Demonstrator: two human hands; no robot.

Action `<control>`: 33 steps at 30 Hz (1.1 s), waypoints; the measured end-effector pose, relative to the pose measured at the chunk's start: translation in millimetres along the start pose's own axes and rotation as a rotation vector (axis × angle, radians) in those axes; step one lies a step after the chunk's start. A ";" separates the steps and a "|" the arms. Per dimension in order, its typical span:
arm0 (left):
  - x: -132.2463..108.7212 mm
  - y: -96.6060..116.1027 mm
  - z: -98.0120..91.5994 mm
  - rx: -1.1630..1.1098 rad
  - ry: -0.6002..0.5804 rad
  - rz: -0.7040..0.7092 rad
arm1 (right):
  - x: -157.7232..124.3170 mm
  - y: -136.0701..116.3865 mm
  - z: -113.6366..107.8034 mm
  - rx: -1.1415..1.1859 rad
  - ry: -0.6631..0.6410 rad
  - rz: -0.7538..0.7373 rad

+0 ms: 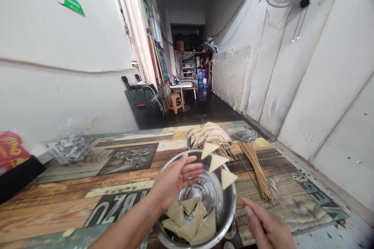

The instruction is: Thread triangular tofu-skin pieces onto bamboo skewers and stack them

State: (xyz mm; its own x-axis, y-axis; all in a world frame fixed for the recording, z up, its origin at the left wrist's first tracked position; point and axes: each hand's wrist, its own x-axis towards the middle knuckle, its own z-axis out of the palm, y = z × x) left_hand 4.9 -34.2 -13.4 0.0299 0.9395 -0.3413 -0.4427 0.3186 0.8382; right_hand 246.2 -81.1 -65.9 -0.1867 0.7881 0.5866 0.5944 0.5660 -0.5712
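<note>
My left hand (178, 181) is over a round metal bowl (233, 206), fingers stretched out and nothing in them. Several pale triangular pieces that look like tofu (189, 227) lie in the near part of the bowl. Just right of the rim, my right hand (267, 223) is closed in a pinch. In line with its fingertips, three triangles (217, 162) hang in a slanting row above the bowl's right side, apparently on a skewer. The stick between them barely shows. My left fingertips are apart from this row.
Behind the bowl, a tray (189, 144) carries many threaded triangles (209, 134). Loose bamboo sticks (258, 173) lie to the right, by a crumpled grey plastic bag (245, 136). At left are a clear bag of small packets (71, 149) and a red package (13, 151).
</note>
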 end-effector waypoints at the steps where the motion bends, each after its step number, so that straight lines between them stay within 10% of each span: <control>1: -2.8 -0.3 -2.6 0.030 0.000 0.001 | 15.5 2.0 -6.0 -0.034 -0.015 -0.024; 11: -23.9 -11.7 -19.1 0.464 -0.074 0.180 | 196.4 29.4 35.4 -0.703 -0.358 0.148; 33: -16.1 -20.6 -35.5 0.593 -0.141 0.145 | 207.9 -8.0 115.3 -0.830 -0.601 0.037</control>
State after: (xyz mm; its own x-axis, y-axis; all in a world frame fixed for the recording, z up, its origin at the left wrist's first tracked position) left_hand -18.3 -60.4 -40.3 0.1424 0.9732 -0.1805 0.1201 0.1641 0.9791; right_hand 112.4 106.1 -5.6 -0.3826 0.9219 0.0617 0.9190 0.3728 0.1278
